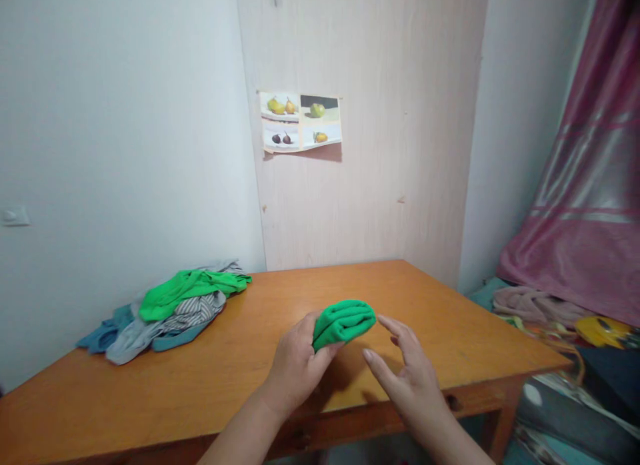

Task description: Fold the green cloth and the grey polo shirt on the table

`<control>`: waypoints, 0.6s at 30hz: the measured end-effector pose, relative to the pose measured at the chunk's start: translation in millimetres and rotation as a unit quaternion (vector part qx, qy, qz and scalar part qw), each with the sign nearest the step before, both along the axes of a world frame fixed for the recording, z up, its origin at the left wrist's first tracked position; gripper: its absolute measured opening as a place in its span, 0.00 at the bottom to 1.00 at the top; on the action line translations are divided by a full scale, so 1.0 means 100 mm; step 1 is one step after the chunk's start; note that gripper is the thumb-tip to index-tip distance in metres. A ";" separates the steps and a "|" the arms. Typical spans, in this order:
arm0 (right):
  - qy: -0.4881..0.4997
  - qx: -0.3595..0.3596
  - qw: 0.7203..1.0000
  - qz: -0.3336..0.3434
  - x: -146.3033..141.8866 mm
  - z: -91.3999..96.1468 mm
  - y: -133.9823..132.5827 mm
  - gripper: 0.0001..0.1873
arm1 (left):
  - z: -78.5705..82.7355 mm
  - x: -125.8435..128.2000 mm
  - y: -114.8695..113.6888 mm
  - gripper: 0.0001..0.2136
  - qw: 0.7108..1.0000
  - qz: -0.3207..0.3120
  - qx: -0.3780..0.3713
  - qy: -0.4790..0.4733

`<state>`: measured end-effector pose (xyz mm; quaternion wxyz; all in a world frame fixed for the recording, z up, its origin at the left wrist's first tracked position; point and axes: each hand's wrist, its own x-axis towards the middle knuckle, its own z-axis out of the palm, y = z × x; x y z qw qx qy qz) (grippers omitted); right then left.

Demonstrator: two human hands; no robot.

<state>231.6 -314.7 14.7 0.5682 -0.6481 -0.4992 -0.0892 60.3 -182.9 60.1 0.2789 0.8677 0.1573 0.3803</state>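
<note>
**Wooden table (pixel 435 305) carried a rumpled heap of clothes (pixel 167 318) to your left**

The orange-brown top stretched away in front of you, its near right corner jutting out to your right. Below the edge closest to you ran a wooden apron (pixel 483 398) with a round dark hole (pixel 453 402), and a leg (pixel 500 425) stood under the right end. You had the heap toward the far left edge. A bright green garment (pixel 185 293) lay across its top, over a grey-and-white striped garment (pixel 200 309). Nearer you, a pale grey-blue garment (pixel 129 344) rested on the wood; beside it, teal-blue fabric (pixel 184 340) showed under the stripes. Blue fabric (pixel 101 336) formed the heap's left end.
</note>
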 end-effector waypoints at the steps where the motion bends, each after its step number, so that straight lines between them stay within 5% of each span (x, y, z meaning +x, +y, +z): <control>1: 0.026 -0.002 1.000 0.007 0.04 0.00 -0.04 0.33 | 0.06 -0.02 -0.05 0.19 0.998 -0.032 -0.045 -0.032; 8: 0.167 -0.026 0.964 0.206 0.16 0.20 -0.29 0.44 | 0.20 -0.07 -0.42 0.19 0.932 -0.220 -0.270 -0.097; 13: 0.166 -0.045 0.948 0.267 0.02 0.41 -0.44 0.26 | 0.12 -0.08 -0.53 0.20 0.895 -0.255 -0.351 -0.105; 18: 0.210 -0.040 0.941 0.261 -0.06 0.36 -0.47 0.19 | -0.03 -0.08 -0.52 0.25 0.892 -0.232 -0.369 -0.121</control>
